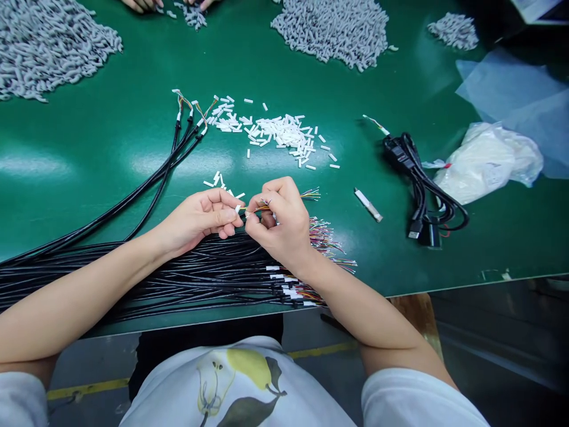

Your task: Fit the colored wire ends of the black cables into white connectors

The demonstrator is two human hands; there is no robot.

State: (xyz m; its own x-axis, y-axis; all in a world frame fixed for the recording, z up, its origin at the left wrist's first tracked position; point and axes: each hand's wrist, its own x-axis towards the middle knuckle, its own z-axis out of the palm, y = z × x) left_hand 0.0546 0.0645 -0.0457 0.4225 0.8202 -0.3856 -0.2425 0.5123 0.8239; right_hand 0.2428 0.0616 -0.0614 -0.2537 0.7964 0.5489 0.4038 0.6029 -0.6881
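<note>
Over the bundle of black cables (213,267), my hands almost meet. My left hand (202,219) pinches a small white connector (238,209) between thumb and fingertips. Thin coloured wires run from it into my right hand (284,222), whose thumb and forefinger are closed on them. More loose wire ends (310,194) stick out beyond the right hand. Just behind the hands lie a few small white pieces (217,179), and farther back a spread pile of white connectors (284,131). The cables have bare coloured wire ends (324,237) at their right.
Cables with white plugs (191,118) lie at left. To the right are a white-and-grey stick (368,204), a coiled black cable (411,178) and a plastic bag (489,157). Grey parts are heaped (331,29) at the back, where another person's hands (144,5) show.
</note>
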